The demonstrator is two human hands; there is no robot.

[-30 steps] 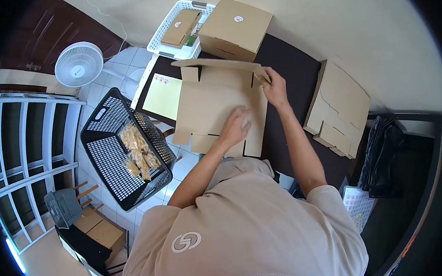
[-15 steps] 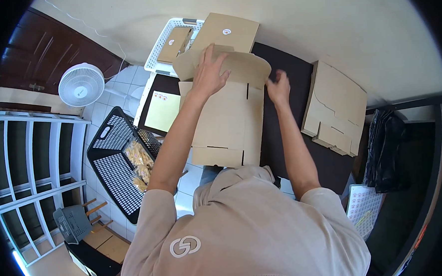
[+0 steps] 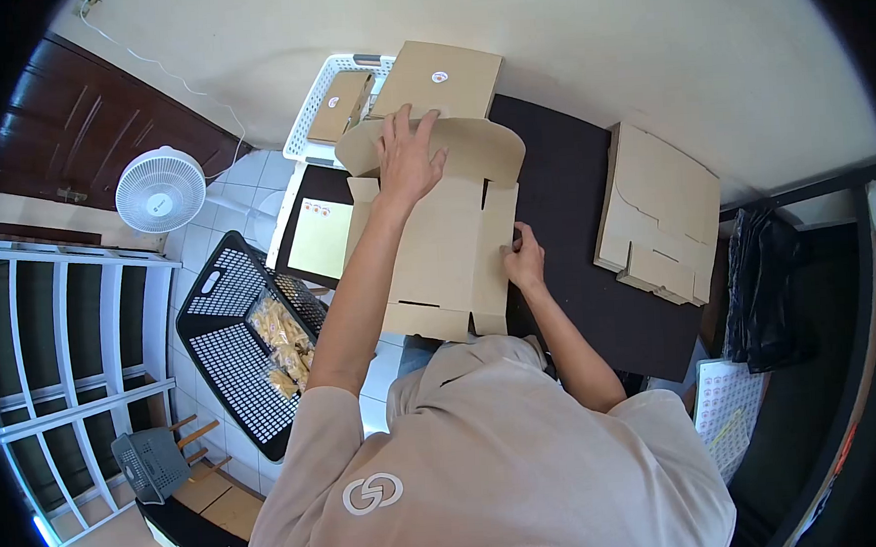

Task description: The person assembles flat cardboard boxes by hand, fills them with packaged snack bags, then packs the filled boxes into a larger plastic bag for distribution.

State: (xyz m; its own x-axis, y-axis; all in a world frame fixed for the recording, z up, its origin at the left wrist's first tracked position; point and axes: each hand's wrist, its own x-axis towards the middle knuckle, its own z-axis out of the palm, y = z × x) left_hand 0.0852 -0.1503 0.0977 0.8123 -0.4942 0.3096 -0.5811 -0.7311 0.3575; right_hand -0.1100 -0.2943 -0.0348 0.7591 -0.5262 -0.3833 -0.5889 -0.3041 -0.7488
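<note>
An unfolded brown cardboard box blank (image 3: 441, 239) lies in front of me, its near end close to my body and its far flap with rounded corners tilted up. My left hand (image 3: 410, 161) rests on the far flap, its fingers spread over the cardboard. At the right side panel is my right hand (image 3: 523, 256), fingers bent against the edge of the blank; whether it pinches the cardboard is hard to see. Behind the blank lies a closed brown box (image 3: 448, 80) with a round sticker.
Flat cardboard blanks (image 3: 658, 212) are stacked on the dark table (image 3: 600, 339) at right. A white basket (image 3: 303, 117) holds boxes. Left are a pale sticker sheet (image 3: 319, 240), a black crate (image 3: 223, 334) with bagged goods and a white fan (image 3: 159, 189).
My right hand has moved down from the far right corner to the right side panel, which is now tilted up. My left hand stays on the far flap.
</note>
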